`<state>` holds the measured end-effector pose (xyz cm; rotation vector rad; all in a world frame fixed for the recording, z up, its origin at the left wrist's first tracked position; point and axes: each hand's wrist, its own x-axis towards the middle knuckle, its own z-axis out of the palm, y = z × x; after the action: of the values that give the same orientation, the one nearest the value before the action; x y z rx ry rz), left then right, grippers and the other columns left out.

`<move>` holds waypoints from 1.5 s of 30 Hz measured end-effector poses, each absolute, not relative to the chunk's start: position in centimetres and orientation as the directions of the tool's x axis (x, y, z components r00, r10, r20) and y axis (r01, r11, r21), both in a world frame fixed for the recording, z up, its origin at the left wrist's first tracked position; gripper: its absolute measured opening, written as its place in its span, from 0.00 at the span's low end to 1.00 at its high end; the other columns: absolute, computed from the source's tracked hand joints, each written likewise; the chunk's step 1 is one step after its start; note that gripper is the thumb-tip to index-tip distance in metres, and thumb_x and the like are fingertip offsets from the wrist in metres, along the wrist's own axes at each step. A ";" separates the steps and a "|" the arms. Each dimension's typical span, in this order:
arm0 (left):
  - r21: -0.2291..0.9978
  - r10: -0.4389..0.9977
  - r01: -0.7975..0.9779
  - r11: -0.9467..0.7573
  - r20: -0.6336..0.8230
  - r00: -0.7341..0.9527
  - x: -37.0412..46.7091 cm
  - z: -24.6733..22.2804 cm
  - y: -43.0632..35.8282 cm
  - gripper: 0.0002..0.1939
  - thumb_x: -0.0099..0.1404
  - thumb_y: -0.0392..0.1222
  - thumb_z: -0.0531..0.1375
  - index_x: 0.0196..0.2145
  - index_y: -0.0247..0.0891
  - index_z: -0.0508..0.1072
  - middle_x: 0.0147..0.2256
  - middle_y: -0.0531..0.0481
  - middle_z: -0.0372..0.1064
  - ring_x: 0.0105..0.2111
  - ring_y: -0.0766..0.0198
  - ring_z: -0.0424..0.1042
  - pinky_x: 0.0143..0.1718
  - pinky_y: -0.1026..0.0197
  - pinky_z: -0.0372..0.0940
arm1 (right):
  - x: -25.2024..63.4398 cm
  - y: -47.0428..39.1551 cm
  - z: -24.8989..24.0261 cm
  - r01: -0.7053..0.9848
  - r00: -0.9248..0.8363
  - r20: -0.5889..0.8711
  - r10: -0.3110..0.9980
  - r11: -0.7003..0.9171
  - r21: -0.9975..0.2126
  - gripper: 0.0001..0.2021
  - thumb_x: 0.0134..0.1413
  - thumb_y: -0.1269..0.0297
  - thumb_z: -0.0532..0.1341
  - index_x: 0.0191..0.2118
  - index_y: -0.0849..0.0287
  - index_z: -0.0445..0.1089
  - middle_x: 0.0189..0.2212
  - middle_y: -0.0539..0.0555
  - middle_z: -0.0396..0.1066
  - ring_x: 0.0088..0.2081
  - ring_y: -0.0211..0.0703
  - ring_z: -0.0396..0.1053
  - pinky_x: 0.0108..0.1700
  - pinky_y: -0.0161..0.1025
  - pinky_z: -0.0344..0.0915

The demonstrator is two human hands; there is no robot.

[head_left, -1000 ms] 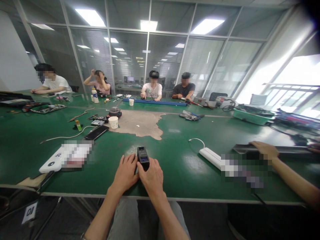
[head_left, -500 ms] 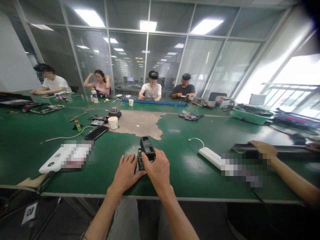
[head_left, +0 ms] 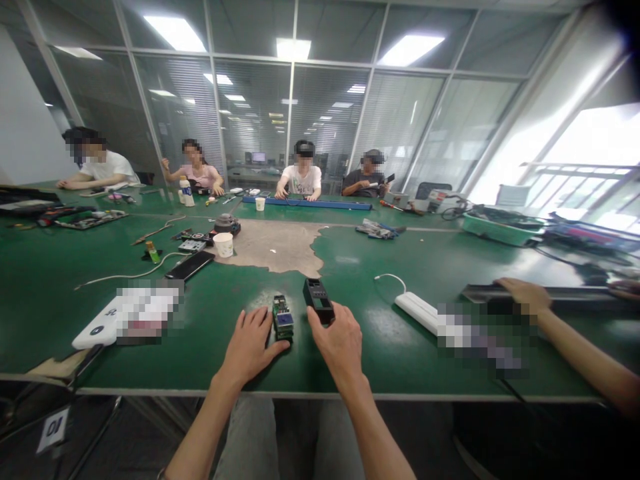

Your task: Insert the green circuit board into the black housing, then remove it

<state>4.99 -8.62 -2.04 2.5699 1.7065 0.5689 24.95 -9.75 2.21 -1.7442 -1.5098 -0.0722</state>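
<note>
A small green circuit board assembly (head_left: 283,319) with a bluish screen lies on the green table (head_left: 200,363) in front of me. My left hand (head_left: 254,343) rests at its left side, fingers spread flat on the table and thumb near the board's lower end. To the right of the board, my right hand (head_left: 340,337) grips a black hollow housing (head_left: 319,300) with rectangular openings, thumb on its near left side. The housing and the board are apart.
A white power strip (head_left: 417,313) and a neighbour's hand (head_left: 527,297) on a dark bar are at the right. Left are a white device (head_left: 97,327), a black phone (head_left: 190,265) and a paper cup (head_left: 223,245). People sit across the table.
My right hand has moved right with the black housing, from over the board to beside it, uncovering the board. My left hand has hardly moved. Across the table, two people have shifted their arms.
</note>
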 end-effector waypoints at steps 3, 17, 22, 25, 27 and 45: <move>0.207 0.893 0.889 -0.409 0.290 0.344 5.0 -2.0 -8.6 0.35 0.65 0.66 0.51 0.62 0.43 0.60 0.62 0.42 0.58 0.62 0.48 0.55 0.64 0.40 0.45 | 25.4 -9.7 1.5 0.848 0.298 0.508 0.808 0.020 -0.529 0.18 0.58 0.49 0.57 0.42 0.59 0.70 0.36 0.57 0.71 0.38 0.46 0.69 0.41 0.39 0.60; 0.191 0.894 0.895 -0.403 0.292 0.340 5.0 -2.2 -8.4 0.37 0.65 0.67 0.49 0.62 0.42 0.60 0.62 0.41 0.57 0.62 0.48 0.55 0.64 0.40 0.45 | 25.9 -9.9 -1.5 0.857 0.260 0.429 0.865 -0.002 -0.516 0.16 0.57 0.53 0.58 0.44 0.61 0.70 0.39 0.58 0.71 0.42 0.47 0.69 0.43 0.38 0.61; 0.185 0.895 0.897 -0.402 0.285 0.342 5.0 -2.1 -8.5 0.36 0.65 0.67 0.49 0.62 0.41 0.60 0.63 0.41 0.57 0.62 0.48 0.55 0.64 0.40 0.45 | 26.0 -10.1 -1.9 0.862 0.251 0.406 0.879 -0.012 -0.507 0.17 0.56 0.53 0.60 0.46 0.61 0.69 0.39 0.58 0.70 0.42 0.49 0.69 0.44 0.39 0.62; 0.190 0.898 0.897 -0.399 0.281 0.340 5.1 -2.1 -8.4 0.37 0.65 0.68 0.49 0.62 0.41 0.60 0.63 0.41 0.57 0.62 0.48 0.54 0.64 0.40 0.45 | 26.1 -10.3 -2.1 0.864 0.251 0.400 0.881 -0.017 -0.504 0.22 0.55 0.51 0.61 0.49 0.62 0.67 0.41 0.59 0.69 0.43 0.50 0.69 0.44 0.40 0.62; 0.194 0.898 0.895 -0.401 0.278 0.342 5.1 -2.1 -8.4 0.37 0.65 0.68 0.49 0.62 0.41 0.60 0.63 0.41 0.57 0.62 0.48 0.54 0.64 0.40 0.45 | 26.1 -10.4 -2.1 0.863 0.259 0.407 0.876 -0.021 -0.505 0.27 0.54 0.48 0.61 0.53 0.63 0.65 0.43 0.61 0.69 0.44 0.51 0.69 0.45 0.41 0.62; 0.197 0.898 0.893 -0.404 0.272 0.347 5.1 -1.8 -8.6 0.34 0.66 0.66 0.49 0.62 0.43 0.60 0.62 0.42 0.57 0.62 0.48 0.54 0.64 0.39 0.45 | 25.7 -9.8 -1.4 0.843 0.319 0.415 0.852 -0.055 -0.535 0.17 0.55 0.53 0.59 0.45 0.60 0.71 0.39 0.57 0.70 0.40 0.47 0.69 0.42 0.39 0.61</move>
<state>5.08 -8.59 -1.78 2.5667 1.7072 0.5317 25.73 -9.76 -1.44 -1.8695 -1.5013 0.0158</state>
